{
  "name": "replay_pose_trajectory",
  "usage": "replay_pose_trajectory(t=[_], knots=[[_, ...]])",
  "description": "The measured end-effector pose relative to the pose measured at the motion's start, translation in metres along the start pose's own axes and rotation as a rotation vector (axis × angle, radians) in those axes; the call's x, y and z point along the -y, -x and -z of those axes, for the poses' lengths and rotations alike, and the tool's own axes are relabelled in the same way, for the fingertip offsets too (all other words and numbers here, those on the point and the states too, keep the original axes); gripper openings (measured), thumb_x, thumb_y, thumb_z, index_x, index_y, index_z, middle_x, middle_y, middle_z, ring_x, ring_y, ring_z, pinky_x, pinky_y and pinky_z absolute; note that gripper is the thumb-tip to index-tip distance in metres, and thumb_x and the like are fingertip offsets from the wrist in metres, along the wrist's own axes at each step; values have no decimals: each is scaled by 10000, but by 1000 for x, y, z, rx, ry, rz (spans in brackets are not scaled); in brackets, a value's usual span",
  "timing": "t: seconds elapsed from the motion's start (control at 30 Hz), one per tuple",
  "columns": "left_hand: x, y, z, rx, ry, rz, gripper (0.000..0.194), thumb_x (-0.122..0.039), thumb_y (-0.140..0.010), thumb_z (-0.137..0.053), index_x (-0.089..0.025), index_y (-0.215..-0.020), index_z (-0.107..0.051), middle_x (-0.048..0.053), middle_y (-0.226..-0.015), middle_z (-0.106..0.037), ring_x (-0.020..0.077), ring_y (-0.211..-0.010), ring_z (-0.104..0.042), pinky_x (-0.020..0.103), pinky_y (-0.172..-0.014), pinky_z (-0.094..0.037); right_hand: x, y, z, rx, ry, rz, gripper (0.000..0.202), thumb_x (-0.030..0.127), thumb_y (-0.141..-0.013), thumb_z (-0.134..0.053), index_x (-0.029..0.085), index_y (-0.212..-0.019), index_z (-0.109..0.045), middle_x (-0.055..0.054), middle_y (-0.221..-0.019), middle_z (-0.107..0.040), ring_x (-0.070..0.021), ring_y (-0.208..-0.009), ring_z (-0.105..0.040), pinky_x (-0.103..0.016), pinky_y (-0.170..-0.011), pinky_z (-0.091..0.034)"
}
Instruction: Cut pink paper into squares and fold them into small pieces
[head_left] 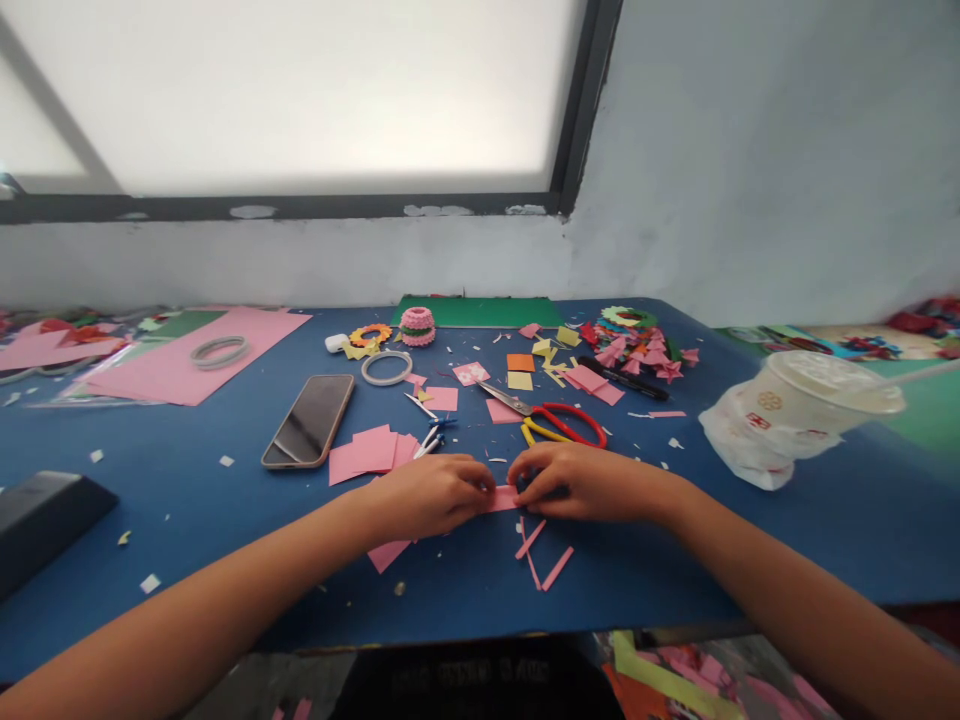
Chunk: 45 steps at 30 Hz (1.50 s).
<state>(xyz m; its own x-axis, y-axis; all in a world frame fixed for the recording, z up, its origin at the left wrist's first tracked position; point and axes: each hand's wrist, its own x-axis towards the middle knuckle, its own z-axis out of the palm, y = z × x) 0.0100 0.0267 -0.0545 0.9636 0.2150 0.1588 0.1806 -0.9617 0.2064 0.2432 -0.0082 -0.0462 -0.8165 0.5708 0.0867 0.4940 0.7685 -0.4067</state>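
Note:
Between my two hands lies a small folded strip of pink paper [502,498], close to the table's front. The fingers of my left hand [442,493] are closed on its left end. At the right end, my right hand [566,482] pinches the same paper with curled fingers. Narrow pink paper scraps [557,568] lie just in front of my right hand. Scissors [559,422] with red and yellow handles rest open just beyond it. Pink paper squares [375,450] are stacked past my left hand, with slim white-tipped tools [429,440] beside them.
A phone [310,421] lies left of the squares. Tape rolls [386,368] and a ringed pink paper piece [417,326] sit farther back. Folded paper flowers [637,345] and a black marker [622,378] are back right. A bagged drink cup [795,410] stands at right.

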Motion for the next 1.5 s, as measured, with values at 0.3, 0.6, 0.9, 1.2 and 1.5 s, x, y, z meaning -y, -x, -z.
replay_pose_trajectory(t=[0.3, 0.6, 0.9, 1.2, 1.5], knots=[[-12, -4, 1, -14, -117, -64, 222, -129, -856, -428, -127, -882, -648, 73, -925, -691, 204, -896, -592, 321, -797, -480, 12, -8, -21, -151, 356, 101, 199, 180, -866, -471, 167, -836, -667, -44, -847, -683, -164, -854, -567, -318, -814, -402], [-25, 0, 3, 48, -263, 16, 200, -161, -788, -442, -119, -893, -607, 107, -896, -669, 222, -917, -589, 340, -798, -459, 23, -11, -41, -297, 619, 89, 193, 144, -880, -448, 151, -815, -630, -29, -756, -676, -152, -752, -579, -341, -850, -370], [-33, 5, 12, 53, -290, 110, 174, -186, -680, -493, -131, -811, -593, 94, -741, -649, 220, -736, -608, 376, -843, -417, 24, -8, -38, -392, 534, -146, 180, 231, -810, -554, 197, -674, -667, -20, -574, -613, -134, -574, -529, -311, -770, -379], [-22, 1, 9, -77, -154, 372, 127, -287, -769, -539, -174, -776, -596, 33, -694, -628, 194, -693, -595, 322, -716, -445, 23, -14, -35, -344, 305, -239, 157, 309, -818, -565, 173, -809, -643, -52, -789, -633, -186, -779, -564, -326, -773, -384], [-14, -3, -8, -103, 158, 597, 149, -326, -757, -582, -184, -797, -604, -8, -704, -621, 147, -636, -555, 235, -544, -362, 17, -21, -37, -338, -21, -311, 138, 278, -777, -622, 159, -776, -551, -25, -754, -567, -152, -718, -521, -254, -635, -400]])
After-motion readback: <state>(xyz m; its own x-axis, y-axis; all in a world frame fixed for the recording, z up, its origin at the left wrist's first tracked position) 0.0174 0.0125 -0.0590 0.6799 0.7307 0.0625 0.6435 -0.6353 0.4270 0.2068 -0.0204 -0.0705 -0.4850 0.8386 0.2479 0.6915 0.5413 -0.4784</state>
